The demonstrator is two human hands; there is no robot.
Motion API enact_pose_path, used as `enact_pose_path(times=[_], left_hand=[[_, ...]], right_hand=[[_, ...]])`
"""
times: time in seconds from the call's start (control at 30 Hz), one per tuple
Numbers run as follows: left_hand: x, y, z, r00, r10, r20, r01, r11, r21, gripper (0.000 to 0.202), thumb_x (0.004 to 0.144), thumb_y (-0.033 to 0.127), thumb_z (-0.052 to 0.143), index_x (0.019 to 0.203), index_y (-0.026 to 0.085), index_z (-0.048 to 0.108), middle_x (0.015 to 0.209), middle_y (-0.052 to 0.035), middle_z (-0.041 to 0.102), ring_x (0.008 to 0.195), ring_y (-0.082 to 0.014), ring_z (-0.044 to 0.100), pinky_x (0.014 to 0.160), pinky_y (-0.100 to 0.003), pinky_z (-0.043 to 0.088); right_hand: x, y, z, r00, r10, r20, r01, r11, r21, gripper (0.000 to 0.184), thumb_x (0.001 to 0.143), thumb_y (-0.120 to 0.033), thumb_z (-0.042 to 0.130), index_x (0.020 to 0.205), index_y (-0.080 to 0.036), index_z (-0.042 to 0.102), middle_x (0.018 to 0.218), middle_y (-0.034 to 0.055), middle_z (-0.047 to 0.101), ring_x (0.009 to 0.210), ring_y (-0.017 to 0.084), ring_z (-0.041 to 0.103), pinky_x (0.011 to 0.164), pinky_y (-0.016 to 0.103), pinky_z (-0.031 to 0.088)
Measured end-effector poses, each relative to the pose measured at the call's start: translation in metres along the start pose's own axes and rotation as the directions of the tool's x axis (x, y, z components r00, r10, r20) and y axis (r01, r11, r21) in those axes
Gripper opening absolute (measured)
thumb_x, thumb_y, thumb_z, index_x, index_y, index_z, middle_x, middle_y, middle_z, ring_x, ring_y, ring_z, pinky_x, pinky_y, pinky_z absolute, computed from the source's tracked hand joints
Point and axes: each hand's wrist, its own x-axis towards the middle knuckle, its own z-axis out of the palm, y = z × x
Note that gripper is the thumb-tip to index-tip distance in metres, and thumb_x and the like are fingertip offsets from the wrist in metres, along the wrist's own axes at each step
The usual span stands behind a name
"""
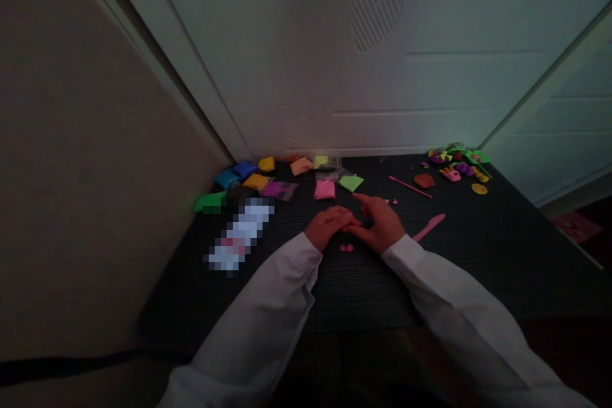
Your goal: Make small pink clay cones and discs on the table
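My left hand [329, 225] is closed over the dark table, its fingertips meeting my right thumb. Whatever lies between them, if anything, is too small and dim to make out. My right hand [382, 224] has its thumb and forefinger spread apart. Just below the hands lie two small flat pink clay discs [347, 248]. A pink plastic clay knife [429, 227] rests by my right wrist. Tiny pink bits [394, 201] sit beyond the right hand. Behind the hands are a packet of pink clay [324, 189] and a packet of light green clay [352, 183].
Several coloured clay packets line the back left, among them a green packet [210, 203]. A blurred-out white item [243, 233] lies at left. Towards the back right are a thin pink stick [410, 187], a reddish-brown clay lump [424, 181], a yellow disc [479, 189] and small clay figures [450, 173].
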Motion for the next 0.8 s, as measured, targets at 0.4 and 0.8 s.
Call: enact_pose_path(times=[0.4, 0.8], left_hand=[[0.002, -0.014, -0.008, 0.998, 0.041, -0.051, -0.043, 0.998, -0.038, 0.034, 0.077, 0.033, 0.035, 0.074, 0.016, 0.064, 0.086, -0.0057, 0.055, 0.074, -0.0121, 0.047, 0.060, -0.024, 0.035], [0.000, -0.004, -0.002, 1.000, 0.020, 0.019, -0.020, 1.000, -0.023, 0.030, 0.075, 0.033, 0.040, 0.078, 0.015, 0.064, 0.086, -0.0051, 0.055, 0.084, -0.0143, 0.049, 0.078, -0.026, 0.036]], right_hand=[[0.000, 0.003, -0.001, 0.999, 0.031, -0.021, -0.030, 0.999, 0.027, 0.065, 0.061, -0.052, 0.054, 0.113, -0.015, 0.039, 0.073, 0.0044, 0.048, 0.067, 0.018, 0.045, 0.062, 0.033, 0.039], [-0.001, 0.001, -0.002, 1.000, 0.015, -0.007, -0.014, 1.000, 0.027, 0.065, 0.060, -0.052, 0.055, 0.112, -0.015, 0.039, 0.075, 0.0046, 0.048, 0.069, 0.018, 0.044, 0.064, 0.032, 0.039]])
